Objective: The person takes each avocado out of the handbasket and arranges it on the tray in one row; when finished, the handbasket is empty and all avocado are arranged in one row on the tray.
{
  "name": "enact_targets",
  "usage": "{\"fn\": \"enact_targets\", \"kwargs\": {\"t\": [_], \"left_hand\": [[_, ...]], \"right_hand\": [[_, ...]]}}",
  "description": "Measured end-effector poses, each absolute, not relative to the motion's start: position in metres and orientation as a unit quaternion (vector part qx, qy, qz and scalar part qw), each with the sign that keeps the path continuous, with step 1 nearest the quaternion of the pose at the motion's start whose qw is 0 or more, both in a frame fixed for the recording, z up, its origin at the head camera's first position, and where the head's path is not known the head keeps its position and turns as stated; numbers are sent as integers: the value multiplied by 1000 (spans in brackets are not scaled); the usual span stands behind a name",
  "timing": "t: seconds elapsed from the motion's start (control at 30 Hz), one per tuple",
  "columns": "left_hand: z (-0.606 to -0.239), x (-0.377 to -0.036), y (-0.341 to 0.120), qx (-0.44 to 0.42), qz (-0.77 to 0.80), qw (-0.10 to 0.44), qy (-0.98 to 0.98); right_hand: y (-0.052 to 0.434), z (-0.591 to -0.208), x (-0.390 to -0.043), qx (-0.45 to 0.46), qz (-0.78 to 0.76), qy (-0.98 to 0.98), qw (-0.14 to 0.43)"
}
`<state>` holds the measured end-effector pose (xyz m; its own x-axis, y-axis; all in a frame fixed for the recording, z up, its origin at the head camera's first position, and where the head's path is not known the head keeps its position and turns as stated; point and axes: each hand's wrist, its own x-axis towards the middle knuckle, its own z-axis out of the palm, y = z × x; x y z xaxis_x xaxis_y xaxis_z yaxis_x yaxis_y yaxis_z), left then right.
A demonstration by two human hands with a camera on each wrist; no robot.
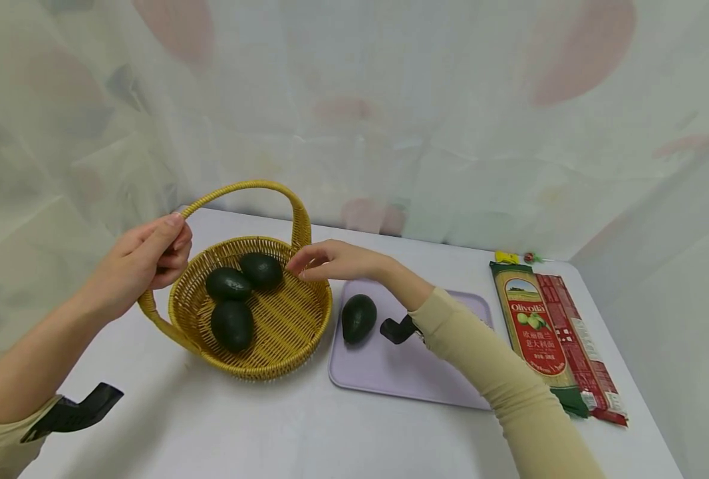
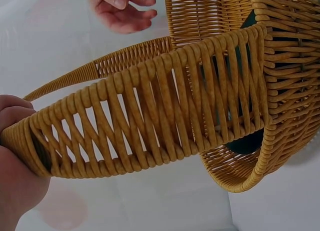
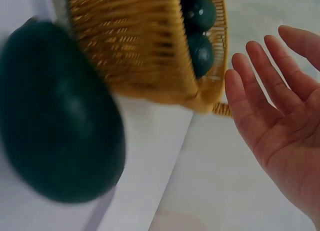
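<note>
We see the table [image 1: 271,426] first, then the basket [image 1: 283,332] at its left with three avocados [image 1: 232,324] inside. Woven and stiff, it looks light by itself, though we judge the fruit adds some weight; the handle is the sure grip. Our left hand [image 1: 145,263] curls its fingers round that handle [image 1: 235,189]. To the right, a fourth avocado [image 1: 358,317] lies on the cutting board [image 1: 408,372]. Our right hand [image 1: 330,261] hovers empty over the basket's far rim, fingers loosely spread.
</note>
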<state>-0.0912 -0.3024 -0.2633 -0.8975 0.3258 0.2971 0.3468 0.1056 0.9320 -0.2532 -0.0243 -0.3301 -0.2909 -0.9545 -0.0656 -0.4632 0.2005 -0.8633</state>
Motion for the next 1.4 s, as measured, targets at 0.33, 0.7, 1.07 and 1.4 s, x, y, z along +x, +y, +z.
{"fn": "enact_targets", "kwargs": {"t": [0.33, 0.7, 1.07, 1.4], "left_hand": [[-264, -91, -302, -227, -626, 11, -746], [-264, -91, -301, -227, -627, 3, -745], [-267, -90, -303, -241, -632, 6, -737], [-267, -92, -304, -244, -627, 11, -740]], "right_hand": [[-72, -330, -247, -514, -380, 694, 332], [-109, -338, -250, -467, -375, 753, 272], [-118, -357, -254, -435, -279, 809, 280], [-120, -355, -249, -470, -191, 832, 226]]}}
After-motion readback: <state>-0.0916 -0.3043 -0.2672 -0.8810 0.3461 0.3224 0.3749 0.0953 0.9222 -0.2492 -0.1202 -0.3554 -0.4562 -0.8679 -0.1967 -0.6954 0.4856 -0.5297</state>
